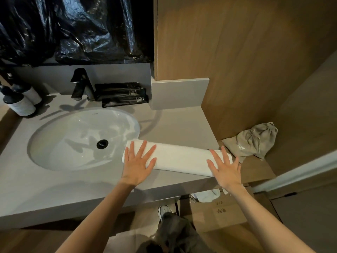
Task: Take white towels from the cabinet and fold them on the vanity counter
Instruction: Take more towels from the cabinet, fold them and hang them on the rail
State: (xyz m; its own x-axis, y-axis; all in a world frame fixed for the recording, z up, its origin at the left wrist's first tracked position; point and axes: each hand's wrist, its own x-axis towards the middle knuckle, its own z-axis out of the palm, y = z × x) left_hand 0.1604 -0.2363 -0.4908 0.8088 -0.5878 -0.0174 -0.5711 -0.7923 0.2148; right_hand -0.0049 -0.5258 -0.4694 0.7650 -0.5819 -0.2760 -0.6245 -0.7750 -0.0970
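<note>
A white towel lies folded into a long narrow strip on the grey vanity counter, to the right of the sink. Its left end overhangs the basin rim slightly. My left hand lies flat with spread fingers on the towel's left end. My right hand lies flat with spread fingers on its right end, near the counter's right edge. Neither hand grips the cloth.
A white oval sink with a black faucet fills the counter's left. Black tubes and two bottles stand at the back. A grey drawstring bag sits on the wooden ledge at right. Another white cloth shows below the counter.
</note>
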